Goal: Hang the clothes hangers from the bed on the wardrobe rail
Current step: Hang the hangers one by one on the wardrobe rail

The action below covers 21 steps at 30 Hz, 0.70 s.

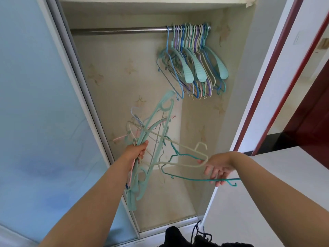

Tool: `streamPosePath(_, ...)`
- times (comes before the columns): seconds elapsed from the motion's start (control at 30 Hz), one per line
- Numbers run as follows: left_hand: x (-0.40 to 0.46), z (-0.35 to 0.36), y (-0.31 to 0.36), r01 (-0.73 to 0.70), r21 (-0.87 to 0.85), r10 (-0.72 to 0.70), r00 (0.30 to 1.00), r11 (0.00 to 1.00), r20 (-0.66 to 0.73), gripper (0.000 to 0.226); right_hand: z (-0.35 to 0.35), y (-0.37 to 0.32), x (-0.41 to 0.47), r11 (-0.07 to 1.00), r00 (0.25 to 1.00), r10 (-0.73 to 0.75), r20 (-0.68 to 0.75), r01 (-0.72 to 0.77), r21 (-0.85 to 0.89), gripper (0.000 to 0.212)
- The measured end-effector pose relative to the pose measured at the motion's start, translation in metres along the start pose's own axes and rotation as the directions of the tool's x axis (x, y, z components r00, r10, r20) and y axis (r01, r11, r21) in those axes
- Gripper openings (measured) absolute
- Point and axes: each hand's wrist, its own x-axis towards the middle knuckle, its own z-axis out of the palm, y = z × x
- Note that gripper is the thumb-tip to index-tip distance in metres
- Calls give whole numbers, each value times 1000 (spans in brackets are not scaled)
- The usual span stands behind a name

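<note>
My left hand (pixel 138 150) grips a tangled bundle of hangers (pixel 153 132), mostly wide mint-green ones with thin cream, pink and blue ones, held upright in front of the open wardrobe. My right hand (pixel 216 168) pinches a thin cream hanger (pixel 179 144) at its end, and a thin teal hanger (pixel 192 178) lies across its fingers; both still reach into the bundle. Above, the metal rail (pixel 117 31) carries several hangers (pixel 192 56) bunched at its right end.
The wardrobe's sliding door (pixel 41 113) of frosted blue glass stands to the left. A white wall edge and a dark red door frame (pixel 277 72) lie to the right. Dark clothing with a cord (pixel 199 234) shows at the bottom.
</note>
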Motion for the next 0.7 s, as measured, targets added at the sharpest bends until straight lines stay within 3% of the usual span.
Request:
streamPosePath(0.1, -2, -3, 2, 10, -93, -11, 1000, 996, -18, 37, -2, 18, 3, 991, 991, 133, 11, -133, 11, 83)
streamPosePath(0.2, -4, -3, 2, 4, -112, -7, 1000, 994, -26, 36, 1, 32, 11, 985, 978, 173, -115, -174, -4, 80)
streamPosePath(0.33, -6, -5, 1, -14, -134, 12, 1000, 991, -12, 36, -2, 27, 14, 972, 978, 75, -195, -28, 232, 49)
streamPosePath(0.47, -8, 1, 2, -49, -213, 41, 998, 976, -42, 37, -3, 3, 11, 887, 978, -22, -206, 114, 448, 47)
streamPosePath(0.6, -7, 16, 5, 5, -289, -30, 996, 957, -85, 39, -1, -26, 0, 835, 932, -198, -303, 322, 446, 30)
streamPosePath(0.7, -4, 17, 4, 57, -366, -105, 988, 929, -113, 40, 5, -56, -17, 788, 857, -360, -369, 491, 373, 32)
